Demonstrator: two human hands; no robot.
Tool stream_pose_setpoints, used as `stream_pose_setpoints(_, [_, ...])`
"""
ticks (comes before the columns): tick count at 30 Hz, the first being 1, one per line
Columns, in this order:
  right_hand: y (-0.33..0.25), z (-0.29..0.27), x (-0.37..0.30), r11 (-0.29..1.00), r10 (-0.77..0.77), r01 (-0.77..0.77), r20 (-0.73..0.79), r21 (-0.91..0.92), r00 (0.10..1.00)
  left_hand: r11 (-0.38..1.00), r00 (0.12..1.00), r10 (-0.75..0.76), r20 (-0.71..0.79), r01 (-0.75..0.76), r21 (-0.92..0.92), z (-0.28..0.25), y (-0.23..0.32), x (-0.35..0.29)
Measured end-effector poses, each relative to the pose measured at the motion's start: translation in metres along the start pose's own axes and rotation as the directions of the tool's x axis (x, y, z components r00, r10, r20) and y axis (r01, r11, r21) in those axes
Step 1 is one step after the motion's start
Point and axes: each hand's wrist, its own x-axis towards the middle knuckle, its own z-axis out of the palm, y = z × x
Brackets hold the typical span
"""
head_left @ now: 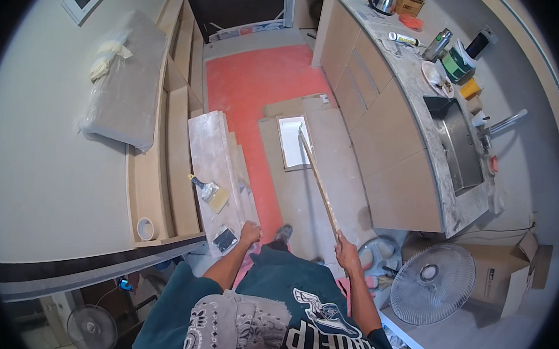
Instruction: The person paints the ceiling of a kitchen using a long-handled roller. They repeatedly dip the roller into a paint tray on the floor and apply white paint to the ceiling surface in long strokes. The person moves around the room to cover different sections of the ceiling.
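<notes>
Our right grip [346,252] is wrapped around the long pole [321,188], its far end inside the white tray [287,147]; dipping looks underway, what remains unclear. Whether our left grip [250,233] holds anything, we cannot tell.

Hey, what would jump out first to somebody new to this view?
Probably the red floor covering, a bright patch at upper middle that narrows toward the person. Next, the white tray just right of its narrow part, with the pole slanting between it and the right hand. The fan at lower right, beside a cardboard box, also stands out.
</notes>
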Motion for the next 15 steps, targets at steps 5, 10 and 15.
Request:
stream_pose_setpoints(5, [0.021, -0.002, -0.041, 0.997, 0.027, -0.026, 0.013, -0.070, 1.000, 0.997, 0.998, -0.053, -0.045, 0.055, 0.061, -0.013, -0.048, 0.011])
stream_pose_setpoints(10, [0.008, -0.046, -0.148, 0.992, 0.122, -0.120, 0.079, -0.028, 0.989, 0.999, 0.997, -0.050, -0.051, 0.050, 0.006, -0.014, -0.056, -0.003])
stream_pose_setpoints(15, [0.006, -0.060, -0.176, 1.000, 0.024, -0.023, 0.025, -0.007, 0.999, 0.998, 0.997, -0.065, -0.042, 0.064, -0.016, -0.003, -0.047, -0.004])
